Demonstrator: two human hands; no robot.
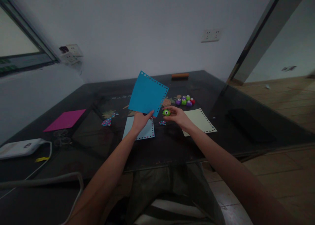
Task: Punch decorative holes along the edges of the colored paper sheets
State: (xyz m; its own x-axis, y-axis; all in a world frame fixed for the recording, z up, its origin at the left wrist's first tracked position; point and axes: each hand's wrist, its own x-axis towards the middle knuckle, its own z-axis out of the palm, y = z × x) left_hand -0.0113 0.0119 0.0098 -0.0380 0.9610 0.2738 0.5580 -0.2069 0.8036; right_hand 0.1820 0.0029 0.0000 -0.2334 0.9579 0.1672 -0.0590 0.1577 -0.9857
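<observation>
My left hand [142, 120] grips a blue sheet of paper [147, 95] by its lower edge and holds it raised above the table. Small punched holes line the sheet's top and right edges. To its right, my right hand [176, 116] pinches a small green craft punch [166, 112] between thumb and fingers, apart from the sheet or barely at its corner; I cannot tell which. Below the left hand lies a pale blue sheet [142, 131] with holes along two edges. A cream sheet [199, 120], punched likewise, rests partly under the right wrist.
Several purple, green and red punches [185, 101] stand behind the right hand. Colourful paper bits [107, 122] lie left, beside a magenta sheet [65, 120] and glasses [62, 138]. A white power bank [21, 147] with a cable is far left; a dark case [248, 124] lies right.
</observation>
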